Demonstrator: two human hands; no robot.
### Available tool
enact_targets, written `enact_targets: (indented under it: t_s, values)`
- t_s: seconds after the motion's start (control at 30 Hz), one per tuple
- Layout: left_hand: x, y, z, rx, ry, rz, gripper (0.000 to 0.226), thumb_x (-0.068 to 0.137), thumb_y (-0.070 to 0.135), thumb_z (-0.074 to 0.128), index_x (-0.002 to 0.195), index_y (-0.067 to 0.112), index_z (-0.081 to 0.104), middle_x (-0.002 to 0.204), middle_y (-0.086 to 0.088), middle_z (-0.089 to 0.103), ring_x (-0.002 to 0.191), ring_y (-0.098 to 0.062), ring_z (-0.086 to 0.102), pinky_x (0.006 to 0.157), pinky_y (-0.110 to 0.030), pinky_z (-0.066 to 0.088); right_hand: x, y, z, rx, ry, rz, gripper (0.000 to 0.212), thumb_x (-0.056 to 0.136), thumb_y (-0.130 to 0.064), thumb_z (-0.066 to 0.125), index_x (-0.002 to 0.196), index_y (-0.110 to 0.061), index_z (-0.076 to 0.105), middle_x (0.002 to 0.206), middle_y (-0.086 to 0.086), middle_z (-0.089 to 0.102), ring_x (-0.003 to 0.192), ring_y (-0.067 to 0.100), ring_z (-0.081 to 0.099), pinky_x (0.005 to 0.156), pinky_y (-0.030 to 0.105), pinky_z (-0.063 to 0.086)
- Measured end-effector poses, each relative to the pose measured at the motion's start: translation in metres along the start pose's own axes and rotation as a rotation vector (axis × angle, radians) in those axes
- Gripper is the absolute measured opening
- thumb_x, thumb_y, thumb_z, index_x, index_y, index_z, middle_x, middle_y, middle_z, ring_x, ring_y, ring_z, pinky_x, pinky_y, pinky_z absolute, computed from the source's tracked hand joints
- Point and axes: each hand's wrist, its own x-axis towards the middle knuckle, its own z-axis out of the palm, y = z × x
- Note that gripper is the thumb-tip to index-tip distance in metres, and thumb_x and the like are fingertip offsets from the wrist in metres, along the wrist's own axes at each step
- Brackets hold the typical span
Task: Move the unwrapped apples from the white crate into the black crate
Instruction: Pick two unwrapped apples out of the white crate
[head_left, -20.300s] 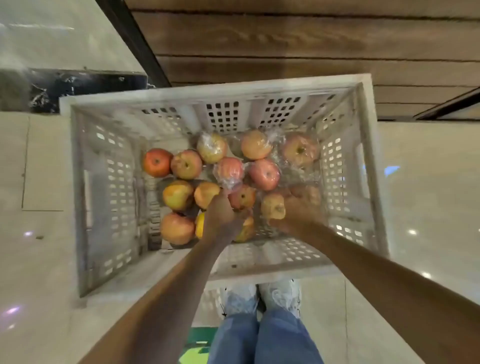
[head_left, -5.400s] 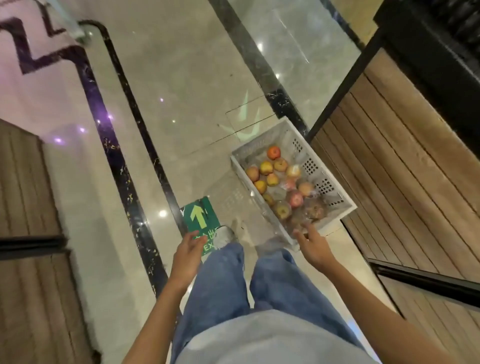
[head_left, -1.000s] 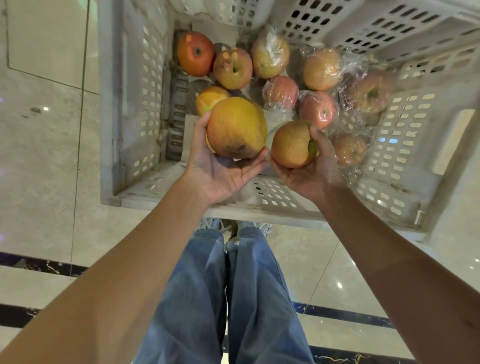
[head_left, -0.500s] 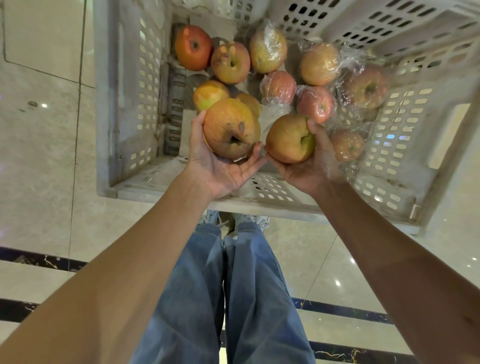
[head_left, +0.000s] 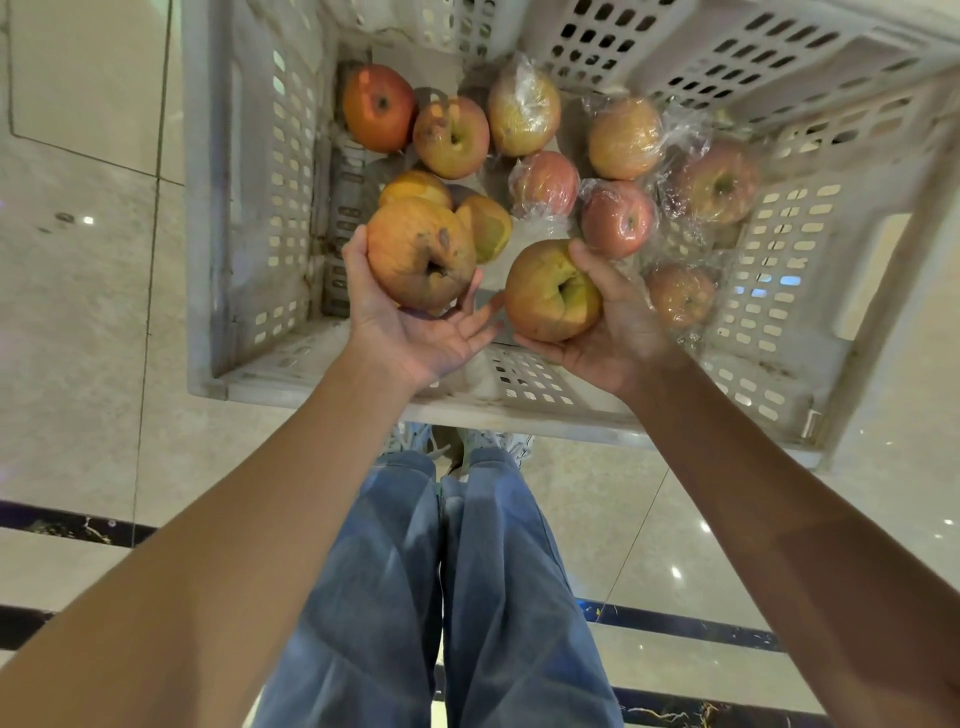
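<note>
The white crate (head_left: 249, 218) stands on the floor in front of me. My left hand (head_left: 415, 332) cradles a large bruised unwrapped apple (head_left: 418, 254) palm up over the crate's near side. My right hand (head_left: 613, 332) holds a second unwrapped apple (head_left: 548, 288) beside it. Loose unwrapped apples remain at the crate's left: a red one (head_left: 378, 108), a blotched one (head_left: 451, 137) and two yellowish ones (head_left: 415, 188). Several plastic-wrapped apples (head_left: 621, 137) fill the right half. The black crate is out of view.
My legs in blue jeans (head_left: 441, 597) and white shoes (head_left: 415, 441) are just below the crate's near rim. Glossy beige floor tiles (head_left: 78, 312) lie all around, crossed by a dark marble band (head_left: 675, 623) beneath me.
Both hands have turned the apples in their palms so the stem ends face me and lowered them a little over the crate's near side. The view has shifted slightly.
</note>
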Motion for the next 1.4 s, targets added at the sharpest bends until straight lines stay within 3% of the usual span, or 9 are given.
enact_targets:
  t_s: [0.2,0.43,0.6,0.67,0.77,0.93,1.1,1.27,1.4]
  values:
    - [-0.002,-0.007,0.001,-0.032,-0.058,0.014,0.085,0.067,0.073,0.054,0.113,0.001,0.053,0.106,-0.016,0.059,0.085,-0.038,0.066,0.081,-0.069,0.043,0.002,-0.001,0.001,-0.019,0.004,-0.042,0.050,0.096,-0.051,0.034,0.126,-0.014,0.050,0.122,0.017,0.063,0.112,0.031,0.062,0.090,0.054,0.050]
    - [0.000,-0.010,-0.008,-0.015,-0.102,0.021,0.088,0.066,0.072,0.054,0.123,0.005,0.050,0.123,-0.022,0.059,0.108,-0.042,0.061,0.092,-0.067,0.041,0.003,-0.005,-0.001,-0.172,-0.048,0.007,0.044,0.088,-0.047,0.054,0.121,-0.019,0.055,0.125,0.013,0.061,0.112,0.029,0.061,0.094,0.052,0.049]
    - [-0.003,-0.012,-0.013,0.004,-0.119,0.020,0.090,0.066,0.073,0.053,0.125,0.005,0.049,0.122,-0.023,0.061,0.108,-0.041,0.062,0.089,-0.063,0.046,0.001,-0.013,-0.001,-0.294,-0.121,0.091,0.053,0.082,-0.044,0.060,0.127,-0.017,0.051,0.122,0.014,0.062,0.103,0.028,0.065,0.072,0.036,0.057]
    - [-0.003,-0.012,-0.014,0.009,-0.114,0.021,0.090,0.066,0.073,0.053,0.125,0.006,0.049,0.123,-0.023,0.061,0.108,-0.041,0.062,0.088,-0.062,0.047,-0.001,-0.015,-0.001,-0.319,-0.112,0.074,0.043,0.082,-0.040,0.061,0.119,-0.019,0.055,0.118,0.012,0.063,0.103,0.026,0.065,0.076,0.037,0.057]
    - [0.001,-0.010,-0.016,-0.003,-0.053,0.044,0.089,0.065,0.074,0.053,0.124,0.007,0.052,0.124,-0.015,0.060,0.107,-0.034,0.063,0.090,-0.056,0.048,-0.005,-0.011,0.002,-0.367,-0.088,-0.068,0.025,0.081,-0.032,0.065,0.103,-0.022,0.059,0.108,0.004,0.064,0.101,0.021,0.064,0.078,0.037,0.057]
    - [0.006,-0.003,-0.021,-0.044,0.001,0.050,0.093,0.063,0.076,0.052,0.124,0.006,0.053,0.123,-0.014,0.060,0.105,-0.033,0.064,0.104,-0.049,0.040,-0.013,0.008,0.005,-0.768,0.133,-0.749,0.059,0.059,-0.027,0.086,0.111,-0.016,0.062,0.099,-0.001,0.060,0.082,-0.005,0.059,0.073,0.014,0.051]
    - [-0.001,-0.003,-0.019,-0.120,0.029,0.091,0.089,0.065,0.076,0.050,0.113,0.002,0.055,0.124,-0.014,0.057,0.107,-0.025,0.063,0.102,-0.042,0.042,-0.017,0.024,0.000,-1.211,0.339,-1.301,0.070,0.055,-0.050,0.077,0.112,-0.010,0.065,0.112,0.019,0.054,0.102,0.023,0.056,0.084,0.024,0.048]
    - [-0.007,0.000,-0.018,-0.138,0.051,0.096,0.085,0.066,0.077,0.049,0.104,0.001,0.056,0.103,-0.012,0.060,0.101,-0.020,0.061,0.095,-0.036,0.043,-0.016,0.031,-0.001,-1.167,0.458,-1.395,0.069,0.055,-0.044,0.080,0.114,-0.017,0.055,0.109,0.021,0.054,0.103,0.018,0.048,0.078,0.016,0.042]
    - [-0.008,0.003,-0.020,-0.145,0.042,0.089,0.086,0.065,0.077,0.049,0.105,0.001,0.055,0.100,-0.011,0.059,0.094,-0.020,0.062,0.090,-0.035,0.045,-0.016,0.030,0.009,-0.798,0.398,-1.109,0.073,0.054,-0.041,0.080,0.117,-0.018,0.051,0.104,0.003,0.055,0.095,0.008,0.053,0.078,0.014,0.045]
